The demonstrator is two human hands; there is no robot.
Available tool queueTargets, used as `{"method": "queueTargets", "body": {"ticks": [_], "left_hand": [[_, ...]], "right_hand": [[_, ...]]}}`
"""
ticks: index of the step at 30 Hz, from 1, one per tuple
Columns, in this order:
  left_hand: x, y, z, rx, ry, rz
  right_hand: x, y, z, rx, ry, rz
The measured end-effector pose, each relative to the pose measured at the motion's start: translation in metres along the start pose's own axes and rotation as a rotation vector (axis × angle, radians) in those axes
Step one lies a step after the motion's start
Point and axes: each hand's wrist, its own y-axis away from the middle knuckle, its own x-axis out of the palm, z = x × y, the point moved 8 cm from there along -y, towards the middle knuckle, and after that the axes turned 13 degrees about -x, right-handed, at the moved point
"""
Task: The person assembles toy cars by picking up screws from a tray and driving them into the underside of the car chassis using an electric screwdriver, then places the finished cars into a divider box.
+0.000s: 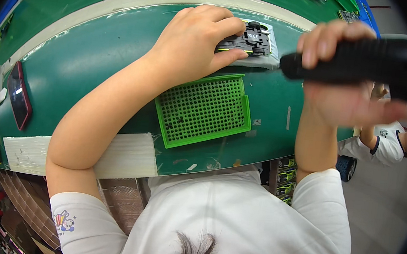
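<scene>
the left hand [193, 39] pins the small black part [247, 40] flat with curled fingers while the right hand [342, 77] grips the black power screwdriver [359, 59] fully closed; best keep the tool square to the part and the pinning fingertips clear of the tip.

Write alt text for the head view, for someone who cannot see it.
Seen from above, a person's left hand presses a small black toy car onto a green table, while the right hand holds a black power screwdriver pointed at it. A green perforated tray lies nearer the person, and a red-cased phone lies far left.
</scene>
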Motion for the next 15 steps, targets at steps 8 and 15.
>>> {"method": "queueTargets", "body": {"ticks": [8,15], "left_hand": [[-0.002,0.001,0.003,0.017,0.014,-0.023],[0.0,0.002,0.003,0.018,0.015,-0.03]], "right_hand": [[0.041,0.041,-0.004,0.097,0.031,-0.126],[0.042,0.046,-0.009,0.12,0.042,-0.099]]}}
